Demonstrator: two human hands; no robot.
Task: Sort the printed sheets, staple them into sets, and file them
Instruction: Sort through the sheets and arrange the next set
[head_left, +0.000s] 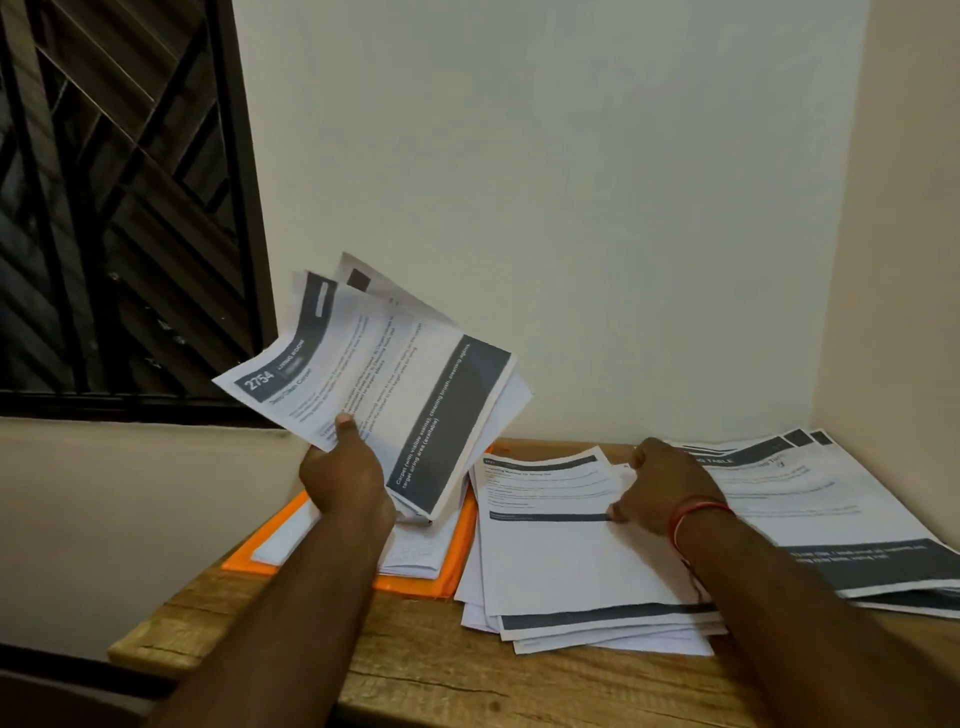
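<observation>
The wall (571, 208) rises straight ahead of both hands and closes the corner beyond the right one. A dark barred window (119, 208) stands up and to the left of the left hand (340, 467). The wooden table (426, 670) lies under both forearms.

A wide pile (831, 509) of printed sheets spreads to the right of the right hand (665, 483), reaching the corner. A second, fanned stack (561, 561) lies between the hands. The right hand rests palm down at this stack's right edge, thumb on the top sheet's dark bar. Its fingertips are hidden, so I cannot tell whether they grip anything. A red thread (691, 512) circles that wrist.

The left hand is raised off the table, thumb on top and fingers curled beneath, gripping a loose sheaf (374, 374) that tilts up toward the window. Its sheets splay apart at the far end.

An open orange folder (462, 545) lies directly under the left hand and holds a few white sheets. Its right edge touches the stack.

Bare wood shows only along the near edge, below both wrists; the table's left corner lies just left of the left forearm.
</observation>
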